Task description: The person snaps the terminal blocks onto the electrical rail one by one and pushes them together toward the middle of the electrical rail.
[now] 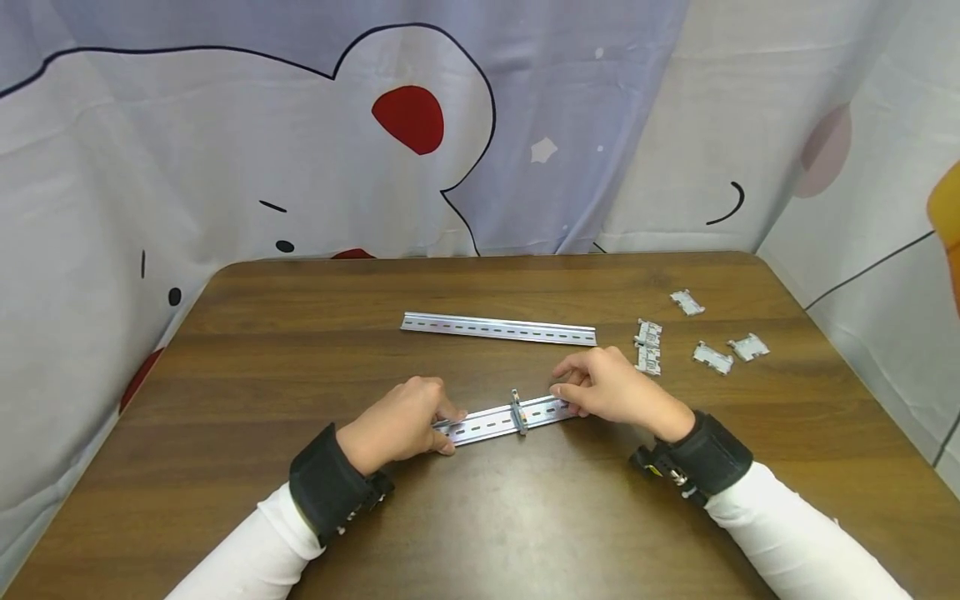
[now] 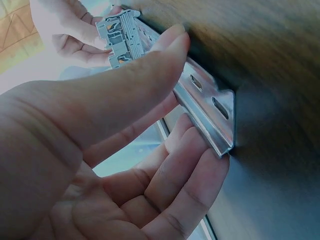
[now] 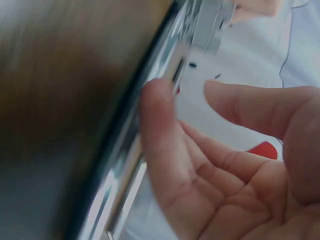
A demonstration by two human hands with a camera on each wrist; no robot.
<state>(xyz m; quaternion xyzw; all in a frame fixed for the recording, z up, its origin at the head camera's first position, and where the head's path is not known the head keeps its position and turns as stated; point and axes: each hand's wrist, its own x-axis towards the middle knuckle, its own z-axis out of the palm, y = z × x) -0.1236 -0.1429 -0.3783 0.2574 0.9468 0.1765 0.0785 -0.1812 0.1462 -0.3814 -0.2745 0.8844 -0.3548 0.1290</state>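
Observation:
A slotted metal DIN rail (image 1: 483, 426) lies across the near middle of the table, slightly slanted. My left hand (image 1: 397, 421) grips its left end, thumb on one long edge and fingers on the other; the slots (image 2: 220, 107) show past the thumb. One grey terminal block (image 2: 120, 42) sits upright across the rail, about mid-length. At the right end is my right hand (image 1: 615, 387), a blurred fingertip (image 3: 157, 105) touching the rail's edge. Its thumb (image 3: 240, 102) stands apart from the rail, with nothing pinched in between.
Behind the hands, a second slotted rail (image 1: 498, 328) lies on the wooden table (image 1: 315, 333). To the right are several loose terminal blocks: a pair end to end (image 1: 648, 346), and others scattered, including one near the back (image 1: 687, 302). A printed curtain (image 1: 225, 167) hangs behind the table.

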